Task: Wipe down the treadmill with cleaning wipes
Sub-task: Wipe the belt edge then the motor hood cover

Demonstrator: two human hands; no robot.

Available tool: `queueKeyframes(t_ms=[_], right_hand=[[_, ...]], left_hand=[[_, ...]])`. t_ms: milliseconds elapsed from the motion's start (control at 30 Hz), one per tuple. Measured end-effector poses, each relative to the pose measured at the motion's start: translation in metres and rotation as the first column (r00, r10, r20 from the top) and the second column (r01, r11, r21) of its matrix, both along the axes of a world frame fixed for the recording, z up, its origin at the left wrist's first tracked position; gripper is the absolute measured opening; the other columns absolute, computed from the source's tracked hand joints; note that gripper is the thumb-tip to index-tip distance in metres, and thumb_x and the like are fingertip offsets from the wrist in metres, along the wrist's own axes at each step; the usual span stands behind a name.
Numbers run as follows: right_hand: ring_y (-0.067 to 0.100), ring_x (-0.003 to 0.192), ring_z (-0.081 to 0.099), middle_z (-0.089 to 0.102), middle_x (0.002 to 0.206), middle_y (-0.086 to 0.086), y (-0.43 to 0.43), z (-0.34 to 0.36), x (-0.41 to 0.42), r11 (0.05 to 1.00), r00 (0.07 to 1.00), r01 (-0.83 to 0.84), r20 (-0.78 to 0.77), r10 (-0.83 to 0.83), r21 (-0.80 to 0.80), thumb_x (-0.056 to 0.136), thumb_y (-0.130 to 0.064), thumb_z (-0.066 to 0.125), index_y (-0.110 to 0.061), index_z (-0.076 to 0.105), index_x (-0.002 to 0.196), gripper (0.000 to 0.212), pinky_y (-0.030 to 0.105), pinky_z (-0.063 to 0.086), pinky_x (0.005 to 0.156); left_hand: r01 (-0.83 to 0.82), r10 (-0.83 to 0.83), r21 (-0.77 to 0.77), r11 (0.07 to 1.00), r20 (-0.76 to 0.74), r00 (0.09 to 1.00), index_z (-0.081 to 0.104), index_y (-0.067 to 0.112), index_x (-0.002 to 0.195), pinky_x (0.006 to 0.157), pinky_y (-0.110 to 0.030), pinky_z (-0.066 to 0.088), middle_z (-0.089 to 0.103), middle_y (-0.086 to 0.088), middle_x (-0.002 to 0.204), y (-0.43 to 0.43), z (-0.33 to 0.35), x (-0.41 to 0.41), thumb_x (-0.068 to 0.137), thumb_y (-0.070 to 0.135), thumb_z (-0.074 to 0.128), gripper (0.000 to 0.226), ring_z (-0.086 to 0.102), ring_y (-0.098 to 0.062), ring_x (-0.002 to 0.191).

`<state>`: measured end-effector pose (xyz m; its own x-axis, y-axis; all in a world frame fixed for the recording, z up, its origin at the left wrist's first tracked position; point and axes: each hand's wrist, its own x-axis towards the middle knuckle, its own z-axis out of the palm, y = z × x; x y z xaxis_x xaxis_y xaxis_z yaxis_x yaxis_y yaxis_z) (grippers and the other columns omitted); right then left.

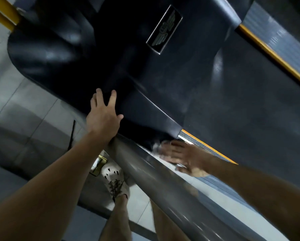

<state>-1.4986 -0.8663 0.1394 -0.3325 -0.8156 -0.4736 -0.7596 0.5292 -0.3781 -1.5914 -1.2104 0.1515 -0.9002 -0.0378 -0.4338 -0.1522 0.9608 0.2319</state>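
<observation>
Both hands flat, fingers straight: left hand braces on motor hood, right hand presses wipe at side rail. Risk: wipe bunches, slips free.

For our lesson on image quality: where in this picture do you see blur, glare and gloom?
Head view: the right hand and wipe are smeared by motion blur; the left hand is sharper; the dark cover is dim with soft glints; the grey rail shows streaky glare.

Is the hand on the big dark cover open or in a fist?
Open: the left hand lies flat on the dark cover, fingers straight and spread.
</observation>
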Motion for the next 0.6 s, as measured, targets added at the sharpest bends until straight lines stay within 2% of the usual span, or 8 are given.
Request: queueKeyframes(t_ms=[33, 67, 133, 200, 300, 367, 500, 600], right_hand=[[0.019, 0.165, 0.003, 0.009, 0.179, -0.002, 0.010, -0.006, 0.004, 0.998, 0.998, -0.058, -0.038, 0.057, -0.023, 0.110, -0.034, 0.041, -0.028, 0.017, 0.171, 0.066, 0.050, 0.013, 0.133], [0.020, 0.165, 0.007, 0.011, 0.179, -0.003, 0.016, -0.010, -0.005, 0.999, 0.993, 0.011, -0.115, -0.015, -0.032, 0.109, -0.033, 0.040, -0.030, 0.017, 0.170, 0.066, 0.046, 0.009, 0.134], [0.021, 0.165, 0.006, 0.007, 0.179, -0.001, 0.015, -0.012, -0.027, 0.929, 0.907, 0.365, -0.246, -0.341, 0.056, 0.109, -0.039, 0.044, -0.029, 0.010, 0.171, 0.072, 0.045, 0.009, 0.134], [0.021, 0.166, -0.001, -0.002, 0.179, 0.001, 0.003, -0.008, -0.023, 0.857, 0.835, 0.506, -0.303, -0.460, 0.093, 0.109, -0.049, 0.045, -0.023, 0.002, 0.171, 0.080, 0.049, 0.015, 0.133], [0.024, 0.166, 0.004, 0.007, 0.179, 0.001, 0.006, -0.008, 0.007, 0.954, 0.931, 0.296, -0.238, -0.277, 0.046, 0.110, -0.053, 0.041, -0.020, 0.015, 0.171, 0.074, 0.050, 0.017, 0.133], [0.020, 0.165, 0.005, 0.004, 0.179, -0.006, 0.004, -0.007, -0.014, 0.974, 0.950, 0.224, -0.228, -0.214, 0.018, 0.110, -0.050, 0.039, -0.026, 0.011, 0.171, 0.072, 0.050, 0.019, 0.132], [0.017, 0.165, 0.004, 0.007, 0.179, 0.000, -0.079, -0.014, -0.137, 0.911, 0.871, 0.387, -0.267, -0.412, -0.142, 0.110, -0.052, 0.041, -0.020, 0.011, 0.171, 0.076, 0.048, 0.015, 0.132], [0.011, 0.165, -0.003, 0.006, 0.179, -0.002, -0.134, -0.006, -0.182, 0.847, 0.835, 0.471, -0.186, -0.518, -0.246, 0.111, -0.051, 0.037, -0.022, 0.009, 0.171, 0.073, 0.044, 0.011, 0.134]], left_hand=[[0.009, -0.009, -0.008, 1.000, 0.005, 1.000, 0.011, 0.029, 0.171, 0.112, -0.054, 0.049, 0.003, -0.022, 0.175, 0.001, -0.001, 0.000, 0.100, 0.048, 0.071, 0.094, 0.014, -0.041, 0.161], [0.011, -0.011, -0.012, 1.000, 0.010, 1.000, 0.011, 0.028, 0.171, 0.112, -0.054, 0.050, 0.003, -0.023, 0.175, 0.002, -0.003, 0.000, 0.100, 0.048, 0.071, 0.096, 0.014, -0.041, 0.162], [0.006, -0.005, -0.013, 1.000, 0.019, 1.000, 0.010, 0.028, 0.171, 0.111, -0.055, 0.050, 0.001, -0.023, 0.176, 0.004, -0.005, 0.000, 0.100, 0.048, 0.072, 0.097, 0.011, -0.042, 0.162], [0.006, -0.005, -0.021, 1.000, 0.020, 1.000, 0.010, 0.027, 0.171, 0.111, -0.055, 0.050, 0.001, -0.023, 0.176, 0.005, -0.005, 0.000, 0.099, 0.048, 0.072, 0.097, 0.011, -0.042, 0.163], [0.021, -0.020, -0.031, 0.999, 0.023, 1.000, 0.008, 0.026, 0.171, 0.111, -0.055, 0.051, 0.001, -0.025, 0.175, 0.005, -0.003, 0.000, 0.099, 0.049, 0.072, 0.100, 0.012, -0.043, 0.162], [0.033, -0.032, -0.055, 0.998, 0.024, 0.999, 0.008, 0.024, 0.171, 0.110, -0.053, 0.052, 0.002, -0.026, 0.175, 0.008, -0.001, 0.000, 0.098, 0.050, 0.073, 0.101, 0.014, -0.044, 0.162], [0.027, -0.026, -0.079, 0.997, 0.003, 1.000, 0.014, 0.023, 0.170, 0.107, -0.051, 0.053, 0.007, -0.025, 0.174, 0.010, -0.002, -0.001, 0.095, 0.045, 0.077, 0.100, 0.018, -0.042, 0.160], [-0.019, 0.019, -0.032, 0.999, 0.005, 1.000, 0.014, 0.029, 0.171, 0.113, -0.053, 0.048, 0.004, -0.019, 0.176, 0.008, 0.000, 0.000, 0.097, 0.041, 0.075, 0.096, 0.014, -0.039, 0.162]])
